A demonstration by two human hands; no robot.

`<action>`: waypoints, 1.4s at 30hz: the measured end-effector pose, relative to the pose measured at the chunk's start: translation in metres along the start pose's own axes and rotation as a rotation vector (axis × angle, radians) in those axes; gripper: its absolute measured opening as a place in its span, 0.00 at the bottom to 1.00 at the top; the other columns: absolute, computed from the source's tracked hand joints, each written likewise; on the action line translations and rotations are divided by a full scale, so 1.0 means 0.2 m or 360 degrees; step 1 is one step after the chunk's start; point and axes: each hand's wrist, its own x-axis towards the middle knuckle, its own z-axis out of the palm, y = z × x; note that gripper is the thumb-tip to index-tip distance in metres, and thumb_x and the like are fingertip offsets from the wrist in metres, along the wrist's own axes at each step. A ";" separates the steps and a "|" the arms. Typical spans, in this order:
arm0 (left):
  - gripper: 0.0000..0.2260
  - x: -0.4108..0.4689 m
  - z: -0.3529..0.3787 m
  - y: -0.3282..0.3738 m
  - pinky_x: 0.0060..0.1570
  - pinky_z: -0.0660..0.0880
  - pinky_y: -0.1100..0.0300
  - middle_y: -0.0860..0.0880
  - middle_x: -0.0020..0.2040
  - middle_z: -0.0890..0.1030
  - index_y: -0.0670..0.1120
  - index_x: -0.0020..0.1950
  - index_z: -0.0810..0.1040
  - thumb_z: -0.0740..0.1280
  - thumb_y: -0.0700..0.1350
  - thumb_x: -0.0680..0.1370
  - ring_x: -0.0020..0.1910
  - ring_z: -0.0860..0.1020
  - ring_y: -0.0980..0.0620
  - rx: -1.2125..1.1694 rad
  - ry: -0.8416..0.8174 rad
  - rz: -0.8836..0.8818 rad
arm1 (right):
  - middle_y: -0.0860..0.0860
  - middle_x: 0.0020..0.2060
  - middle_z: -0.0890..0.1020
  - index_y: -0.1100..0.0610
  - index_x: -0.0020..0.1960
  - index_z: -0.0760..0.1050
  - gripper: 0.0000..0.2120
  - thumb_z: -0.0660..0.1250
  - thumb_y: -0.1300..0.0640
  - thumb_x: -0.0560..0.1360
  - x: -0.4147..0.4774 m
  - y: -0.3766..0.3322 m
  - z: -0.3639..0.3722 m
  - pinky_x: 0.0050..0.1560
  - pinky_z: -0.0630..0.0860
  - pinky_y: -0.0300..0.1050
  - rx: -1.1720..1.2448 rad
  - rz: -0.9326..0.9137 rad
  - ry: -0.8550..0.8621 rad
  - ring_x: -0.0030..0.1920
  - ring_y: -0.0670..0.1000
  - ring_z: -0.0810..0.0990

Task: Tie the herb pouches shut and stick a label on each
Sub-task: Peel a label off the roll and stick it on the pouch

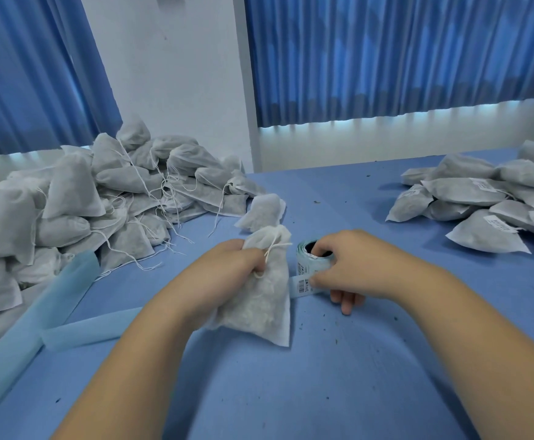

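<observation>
My left hand (227,274) grips a white herb pouch (259,306) by its tied neck, and the pouch hangs down onto the blue table (291,392). Its drawstring sits knotted at the top. Just to its right, my right hand (348,268) holds a roll of labels (306,258), with fingers in the core and the thumb on a label (302,285) at the loose end of the strip. Another pouch (262,211) lies just beyond on the table.
A big heap of unlabelled pouches with loose strings (100,201) fills the left side. A pile of labelled pouches (487,204) lies at the right. Pale blue backing strips (37,315) trail along the left front. Herb crumbs dot the table.
</observation>
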 end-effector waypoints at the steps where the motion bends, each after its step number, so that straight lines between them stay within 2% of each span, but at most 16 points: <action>1: 0.08 0.00 0.02 0.00 0.39 0.69 0.57 0.48 0.36 0.76 0.49 0.37 0.74 0.64 0.48 0.60 0.36 0.74 0.47 -0.0021 -0.0020 0.0015 | 0.52 0.28 0.83 0.56 0.48 0.75 0.05 0.66 0.60 0.72 0.00 0.00 0.00 0.24 0.76 0.39 -0.0028 -0.0014 0.0033 0.26 0.52 0.83; 3: 0.07 0.01 0.04 -0.01 0.40 0.69 0.56 0.49 0.35 0.77 0.49 0.36 0.74 0.64 0.47 0.60 0.36 0.74 0.48 -0.0032 -0.0054 0.0028 | 0.50 0.28 0.83 0.56 0.46 0.75 0.04 0.66 0.60 0.71 0.00 0.00 0.00 0.26 0.77 0.40 -0.0074 -0.0045 0.0086 0.26 0.50 0.83; 7: 0.04 0.04 0.06 -0.05 0.36 0.69 0.58 0.49 0.32 0.75 0.48 0.33 0.73 0.66 0.45 0.61 0.31 0.74 0.49 -0.0272 -0.0222 -0.0072 | 0.49 0.29 0.83 0.50 0.48 0.75 0.09 0.67 0.59 0.69 -0.01 0.01 -0.01 0.38 0.81 0.48 -0.0217 -0.0040 0.0174 0.29 0.47 0.82; 10: 0.04 0.07 0.04 -0.09 0.35 0.75 0.59 0.45 0.35 0.80 0.45 0.37 0.80 0.66 0.42 0.70 0.32 0.79 0.48 -0.0486 -0.0405 -0.0207 | 0.44 0.33 0.80 0.44 0.54 0.72 0.14 0.68 0.55 0.70 -0.03 0.00 -0.01 0.38 0.75 0.44 -0.0364 -0.0143 0.0329 0.36 0.42 0.78; 12: 0.09 0.10 0.03 -0.12 0.35 0.77 0.59 0.45 0.36 0.82 0.44 0.37 0.82 0.64 0.40 0.74 0.32 0.81 0.48 -0.0548 -0.0444 -0.0251 | 0.42 0.32 0.79 0.43 0.50 0.71 0.12 0.69 0.55 0.70 -0.05 -0.01 0.00 0.38 0.75 0.44 -0.0326 -0.0263 0.0393 0.35 0.40 0.76; 16: 0.05 0.12 0.03 -0.13 0.36 0.76 0.59 0.45 0.38 0.81 0.44 0.39 0.82 0.66 0.42 0.70 0.34 0.80 0.47 -0.0606 -0.0476 -0.0219 | 0.42 0.29 0.80 0.44 0.45 0.73 0.08 0.69 0.56 0.71 -0.10 -0.03 0.03 0.31 0.71 0.35 -0.0195 -0.0311 0.0206 0.27 0.41 0.79; 18: 0.06 0.12 0.02 -0.13 0.36 0.77 0.59 0.45 0.39 0.81 0.44 0.39 0.83 0.67 0.43 0.66 0.35 0.81 0.47 -0.0623 -0.0493 -0.0217 | 0.43 0.29 0.81 0.45 0.44 0.74 0.06 0.68 0.56 0.71 -0.10 -0.04 0.05 0.31 0.70 0.32 -0.0222 -0.0298 0.0160 0.27 0.43 0.80; 20: 0.09 0.13 0.01 -0.14 0.34 0.77 0.61 0.45 0.37 0.82 0.45 0.35 0.84 0.65 0.42 0.70 0.33 0.81 0.48 -0.0635 -0.0531 -0.0205 | 0.42 0.29 0.81 0.47 0.43 0.75 0.04 0.68 0.56 0.71 -0.09 -0.04 0.06 0.30 0.70 0.32 -0.0255 -0.0292 0.0188 0.27 0.41 0.80; 22: 0.13 0.13 0.01 -0.14 0.34 0.77 0.61 0.46 0.36 0.82 0.46 0.33 0.84 0.63 0.41 0.73 0.32 0.81 0.49 -0.0643 -0.0537 -0.0209 | 0.41 0.30 0.81 0.49 0.41 0.76 0.03 0.69 0.56 0.71 -0.08 -0.04 0.07 0.34 0.73 0.36 -0.0247 -0.0278 0.0230 0.28 0.39 0.78; 27: 0.06 0.11 0.02 -0.13 0.38 0.76 0.58 0.44 0.38 0.81 0.43 0.41 0.82 0.65 0.42 0.70 0.34 0.80 0.47 -0.0608 -0.0524 -0.0195 | 0.42 0.30 0.78 0.50 0.38 0.76 0.03 0.68 0.55 0.70 -0.07 -0.03 0.10 0.39 0.76 0.40 -0.0247 -0.0234 0.0330 0.33 0.41 0.76; 32: 0.14 0.10 0.05 -0.12 0.41 0.75 0.56 0.43 0.41 0.80 0.42 0.47 0.80 0.66 0.43 0.62 0.38 0.79 0.46 -0.0589 -0.0491 -0.0202 | 0.43 0.31 0.77 0.51 0.37 0.74 0.04 0.67 0.57 0.70 -0.07 -0.03 0.12 0.39 0.75 0.42 -0.0256 -0.0199 0.0364 0.35 0.44 0.75; 35: 0.10 0.10 0.05 -0.13 0.41 0.74 0.56 0.43 0.41 0.79 0.42 0.46 0.79 0.66 0.42 0.66 0.38 0.79 0.46 -0.0576 -0.0463 -0.0182 | 0.45 0.32 0.77 0.52 0.39 0.74 0.02 0.64 0.59 0.69 -0.07 -0.03 0.14 0.40 0.75 0.45 -0.0215 -0.0166 0.0403 0.36 0.49 0.76; 38: 0.06 0.11 0.05 -0.13 0.38 0.75 0.58 0.44 0.39 0.80 0.42 0.44 0.80 0.63 0.40 0.74 0.35 0.79 0.48 -0.0558 -0.0464 -0.0185 | 0.45 0.34 0.76 0.51 0.42 0.75 0.06 0.62 0.60 0.69 -0.08 -0.04 0.16 0.38 0.73 0.44 -0.0193 -0.0148 0.0452 0.37 0.47 0.75; 42: 0.08 0.10 0.05 -0.13 0.37 0.74 0.58 0.44 0.39 0.79 0.42 0.45 0.79 0.66 0.43 0.68 0.36 0.78 0.47 -0.0507 -0.0390 -0.0182 | 0.46 0.37 0.77 0.51 0.43 0.73 0.07 0.62 0.62 0.69 -0.07 -0.05 0.19 0.41 0.76 0.46 -0.0122 -0.0066 0.0547 0.39 0.50 0.77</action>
